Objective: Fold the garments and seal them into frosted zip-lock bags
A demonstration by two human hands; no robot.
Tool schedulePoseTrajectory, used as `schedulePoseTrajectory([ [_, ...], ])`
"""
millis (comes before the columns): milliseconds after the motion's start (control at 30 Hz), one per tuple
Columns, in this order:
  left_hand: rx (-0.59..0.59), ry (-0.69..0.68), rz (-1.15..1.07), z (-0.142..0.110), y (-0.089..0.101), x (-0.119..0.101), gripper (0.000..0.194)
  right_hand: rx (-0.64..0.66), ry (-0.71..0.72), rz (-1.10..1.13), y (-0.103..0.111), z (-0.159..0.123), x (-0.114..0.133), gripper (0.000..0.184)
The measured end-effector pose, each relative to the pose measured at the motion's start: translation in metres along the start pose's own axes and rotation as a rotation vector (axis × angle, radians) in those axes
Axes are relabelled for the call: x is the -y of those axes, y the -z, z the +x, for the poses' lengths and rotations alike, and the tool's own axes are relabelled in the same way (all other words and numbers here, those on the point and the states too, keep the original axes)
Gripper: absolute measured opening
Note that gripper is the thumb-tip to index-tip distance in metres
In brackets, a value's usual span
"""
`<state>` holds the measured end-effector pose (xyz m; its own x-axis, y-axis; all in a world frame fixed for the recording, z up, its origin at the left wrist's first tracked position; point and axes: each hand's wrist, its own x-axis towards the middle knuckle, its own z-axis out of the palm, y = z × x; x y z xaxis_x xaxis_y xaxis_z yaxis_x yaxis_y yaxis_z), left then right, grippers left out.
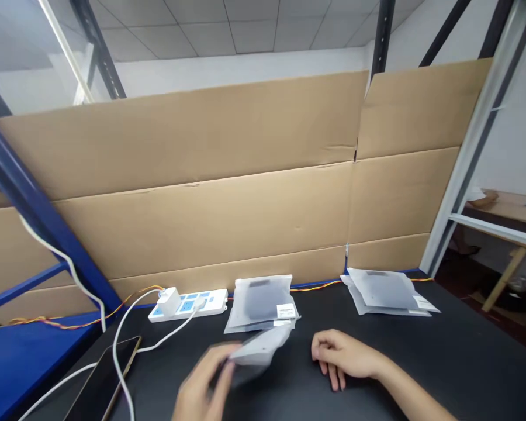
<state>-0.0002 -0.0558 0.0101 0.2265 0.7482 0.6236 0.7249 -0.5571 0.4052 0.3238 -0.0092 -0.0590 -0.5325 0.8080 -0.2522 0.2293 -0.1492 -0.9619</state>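
Note:
My left hand (pixel 206 380) pinches the edge of a translucent plastic pouch (pixel 263 349), which is tilted and blurred by motion above the black tabletop. Just behind it lies a small stack of frosted pouches (pixel 263 301) with a dark flat item inside and white labels at the lower right. My right hand (pixel 344 355) hangs relaxed over the table, fingers bent loosely downward, with nothing seen in it. Further back on the right sits a second stack of frosted pouches (pixel 388 292), also labelled.
A white power strip (pixel 190 305) with plugs stands along the back edge. At the left, a phone (pixel 103 380) lies under a white cable (pixel 118 356). Cardboard panels (pixel 223 216) wall off the back, between a blue post (pixel 48 216) and a grey post (pixel 460 193).

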Motion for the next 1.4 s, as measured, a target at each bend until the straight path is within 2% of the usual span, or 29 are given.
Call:
schedulePoseTrajectory([
  [67,-0.069,0.034,0.005,0.032,0.003,0.002,0.025,-0.008,0.006,-0.007,0.0,-0.001,0.0,0.033],
  [133,-0.097,-0.024,0.058,0.059,-0.006,0.007,0.026,-0.012,0.007,-0.018,-0.001,-0.001,0.0,0.035],
  [167,-0.061,-0.074,0.093,0.069,-0.013,0.011,0.027,-0.012,0.006,-0.024,-0.001,-0.001,0.0,0.035],
  [233,0.088,-0.154,0.171,0.084,-0.032,0.02,0.03,-0.012,0.004,-0.034,-0.001,-0.001,0.0,0.035],
  [300,0.249,-0.161,0.236,0.091,-0.054,0.031,0.041,-0.017,0.006,-0.041,-0.001,0.0,0.001,0.033],
  [367,0.341,-0.116,0.287,0.093,-0.073,0.041,0.049,-0.023,0.012,-0.047,-0.001,-0.001,0.001,0.03],
  [467,0.392,-0.107,0.322,0.094,-0.091,0.051,0.047,-0.025,0.017,-0.051,-0.002,-0.002,0.001,0.025],
  [567,0.411,-0.133,0.316,0.096,-0.099,0.056,0.046,-0.031,0.021,-0.072,-0.002,-0.004,0.003,0.023],
  [800,0.453,-0.131,0.322,0.095,-0.107,0.061,0.047,-0.044,-0.006,-0.119,-0.004,-0.004,0.006,0.025],
  [933,0.451,-0.154,0.325,0.096,-0.102,0.061,0.05,-0.071,0.035,-0.21,-0.005,-0.004,0.007,0.022],
  [1033,0.41,-0.21,0.352,0.094,-0.09,0.054,0.05,-0.197,0.118,-0.303,-0.007,-0.004,0.011,0.022],
  [1133,0.389,-0.277,0.34,0.081,-0.072,0.04,0.047,-0.356,0.219,-0.384,-0.009,-0.003,0.016,0.021],
  [1200,0.443,-0.357,0.274,0.065,-0.063,0.029,0.044,-0.437,0.274,-0.46,-0.01,-0.001,0.018,0.02],
  [1267,0.555,-0.468,0.164,0.047,-0.058,0.02,0.042,-0.479,0.302,-0.538,-0.01,0.001,0.019,0.018],
  [1333,0.68,-0.556,0.04,0.032,-0.059,0.014,0.041,-0.466,0.304,-0.579,-0.009,0.003,0.018,0.018],
  [1400,0.766,-0.547,-0.054,0.023,-0.063,0.011,0.039,-0.422,0.289,-0.572,-0.008,0.003,0.017,0.017],
])
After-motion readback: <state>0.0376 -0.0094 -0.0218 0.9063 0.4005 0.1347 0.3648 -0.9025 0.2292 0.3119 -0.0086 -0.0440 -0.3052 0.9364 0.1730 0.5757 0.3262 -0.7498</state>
